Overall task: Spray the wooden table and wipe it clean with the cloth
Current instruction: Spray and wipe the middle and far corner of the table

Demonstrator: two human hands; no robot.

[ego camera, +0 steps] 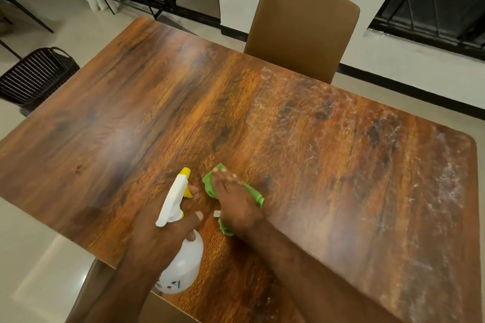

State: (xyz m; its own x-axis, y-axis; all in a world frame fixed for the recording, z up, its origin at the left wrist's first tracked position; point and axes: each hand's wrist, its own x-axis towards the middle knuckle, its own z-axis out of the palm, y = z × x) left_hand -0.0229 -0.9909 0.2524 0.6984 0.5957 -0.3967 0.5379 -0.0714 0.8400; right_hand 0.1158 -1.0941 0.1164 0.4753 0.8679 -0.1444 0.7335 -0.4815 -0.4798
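The left hand (168, 233) gripped the bottle (183, 265) by its neck, one finger at the trigger. Just beside it, the right hand (233, 207) pressed the cloth (210, 186) with flat fingers onto the table (131, 113). Whitish streaks (393, 165) lay right of that hand, and a chair (301, 31) stood beyond both.

The wooden table (131, 118) has a rectangular top with rounded corners and a strong brown and orange grain. Its left part is glossy and reflects light. Its right part carries a whitish film of streaks and specks (393, 165) that reaches the far and right edges. A crumpled green cloth (210, 183) lies on the top near the front edge, around the middle, pressed flat under the right hand (236, 207).
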